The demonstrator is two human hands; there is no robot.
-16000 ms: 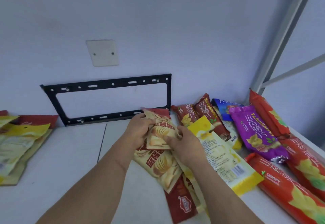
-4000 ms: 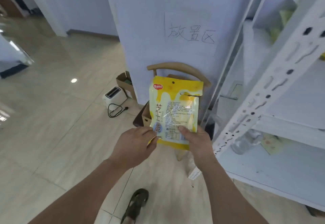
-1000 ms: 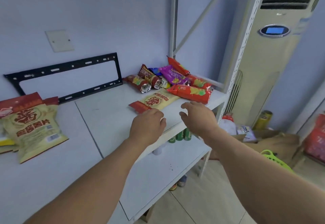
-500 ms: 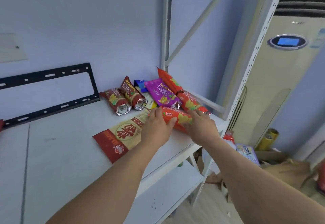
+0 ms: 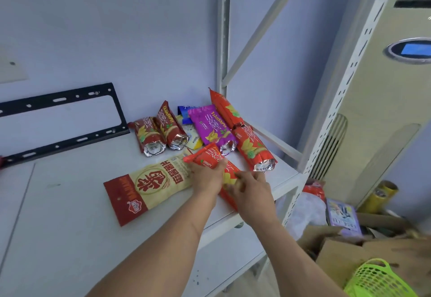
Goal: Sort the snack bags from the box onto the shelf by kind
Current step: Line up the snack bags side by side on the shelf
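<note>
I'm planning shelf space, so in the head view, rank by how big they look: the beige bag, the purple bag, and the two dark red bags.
1. Beige bag, clearly largest, though nearest.
2. Purple bag.
3. Two dark red bags, which look alike.

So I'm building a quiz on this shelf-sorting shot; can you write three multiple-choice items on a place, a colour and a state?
1. Where does the flat beige-and-red snack bag lie?
A. left of the hands
B. against the shelf's back post
C. in the green basket

2. What colour is the snack bag between the blue bag and the long orange-red bags at the right?
A. green
B. purple
C. black

3. What are the two hands doing?
A. hanging free
B. lifting the beige bag
C. gripping an orange-red "CRISPY" snack bag

Answers:
1 A: it lies flat on the white shelf board, left of the left hand.
2 B: the purple bag sits there.
3 C: the left hand and the right hand both close on that bag.
</note>
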